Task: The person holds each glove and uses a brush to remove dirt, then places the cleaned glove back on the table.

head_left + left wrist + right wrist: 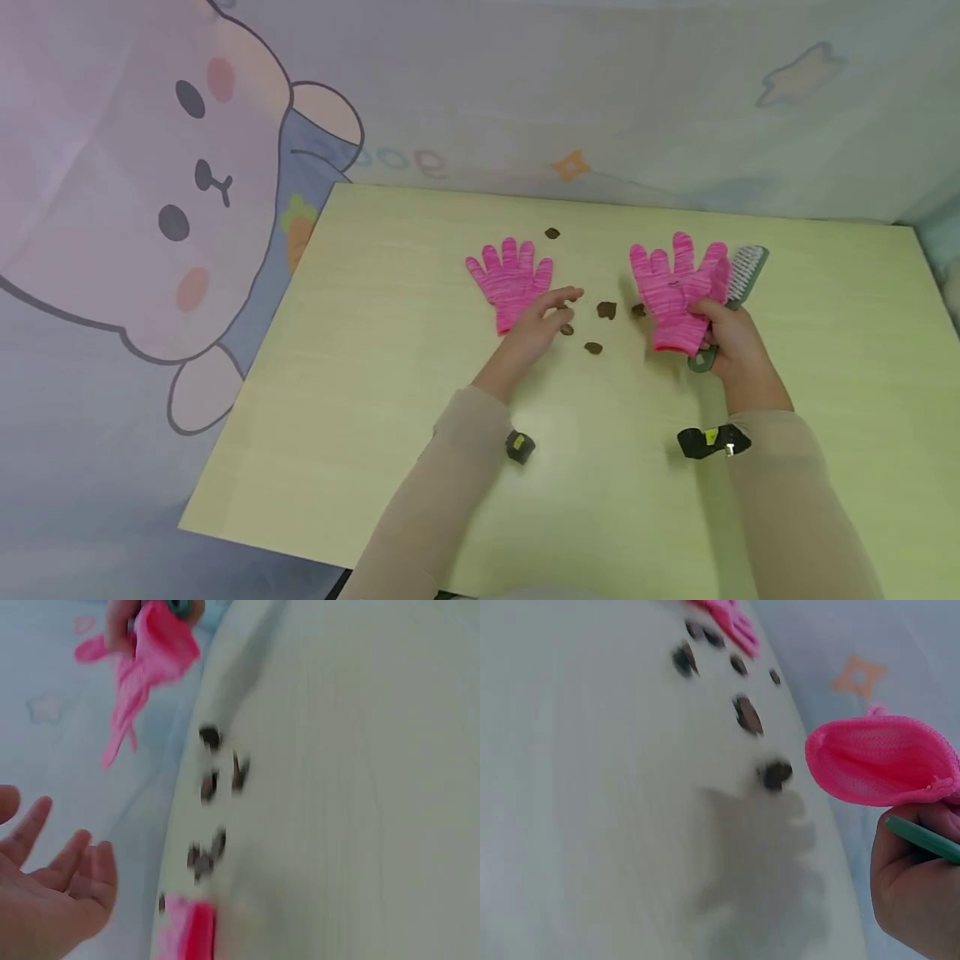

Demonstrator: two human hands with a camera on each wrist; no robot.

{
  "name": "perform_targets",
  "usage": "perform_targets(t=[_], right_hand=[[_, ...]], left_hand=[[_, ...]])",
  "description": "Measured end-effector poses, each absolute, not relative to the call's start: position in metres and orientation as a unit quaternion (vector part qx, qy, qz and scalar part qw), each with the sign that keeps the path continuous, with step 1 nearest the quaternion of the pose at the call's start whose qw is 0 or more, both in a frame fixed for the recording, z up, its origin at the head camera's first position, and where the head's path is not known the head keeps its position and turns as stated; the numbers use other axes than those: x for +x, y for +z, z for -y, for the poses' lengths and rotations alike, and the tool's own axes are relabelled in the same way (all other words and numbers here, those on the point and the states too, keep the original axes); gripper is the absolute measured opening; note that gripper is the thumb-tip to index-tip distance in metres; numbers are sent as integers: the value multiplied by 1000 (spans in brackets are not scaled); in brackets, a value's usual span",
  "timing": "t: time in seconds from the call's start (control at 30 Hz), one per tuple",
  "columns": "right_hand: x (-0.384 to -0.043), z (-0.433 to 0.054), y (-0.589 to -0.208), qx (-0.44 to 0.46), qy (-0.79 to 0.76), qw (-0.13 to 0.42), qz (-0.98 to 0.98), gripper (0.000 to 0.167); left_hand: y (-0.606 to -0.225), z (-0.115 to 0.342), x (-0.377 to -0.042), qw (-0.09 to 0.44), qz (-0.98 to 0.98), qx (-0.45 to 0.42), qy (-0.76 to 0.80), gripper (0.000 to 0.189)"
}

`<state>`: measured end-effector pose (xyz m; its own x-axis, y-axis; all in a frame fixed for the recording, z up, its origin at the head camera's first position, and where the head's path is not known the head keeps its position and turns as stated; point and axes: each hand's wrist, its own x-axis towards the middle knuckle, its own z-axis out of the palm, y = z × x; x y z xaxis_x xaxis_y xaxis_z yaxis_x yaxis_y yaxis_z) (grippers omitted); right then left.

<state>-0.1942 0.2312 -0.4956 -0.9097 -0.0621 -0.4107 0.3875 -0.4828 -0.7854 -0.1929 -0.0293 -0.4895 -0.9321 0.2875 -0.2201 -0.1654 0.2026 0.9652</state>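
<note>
In the head view, my right hand (738,333) grips a pink knit glove (671,287) together with a green brush (745,271) that has pale bristles. The thumb presses on the glove, and the brush sticks out on both sides of the fist. Seen from the right wrist, the glove's cuff (885,761) gapes above the green handle (922,838). My left hand (536,325) reaches out with loose, extended fingers and holds nothing. It overlaps the cuff end of a second pink glove (510,271) lying flat, fingers pointing away. Small dark brown pieces (607,310) lie between the hands.
The light yellow table (360,400) extends around both hands, its far edge close to a cloth backdrop (487,92) with cartoon prints. One brown piece (552,233) lies beyond the flat glove. Dark wrist-worn devices (712,442) sit at both sleeves.
</note>
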Motion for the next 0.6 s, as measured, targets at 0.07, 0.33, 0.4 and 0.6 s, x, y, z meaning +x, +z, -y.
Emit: perform_targets(t=[0.07, 0.33, 0.4, 0.6], right_hand=[[-201, -242, -496, 172, -849, 154, -475, 8], [-221, -257, -516, 216, -842, 237, -434, 29], [-223, -256, -521, 220, -847, 244, -418, 30], [-225, -258, -525, 232, -790, 235, -516, 20]], left_hand=[[-495, 44, -195, 170, -787, 10, 593, 36], [-509, 67, -199, 151, -849, -31, 505, 42], [-513, 66, -199, 152, -848, -19, 507, 42], [-514, 68, -199, 144, -854, 2, 500, 39]])
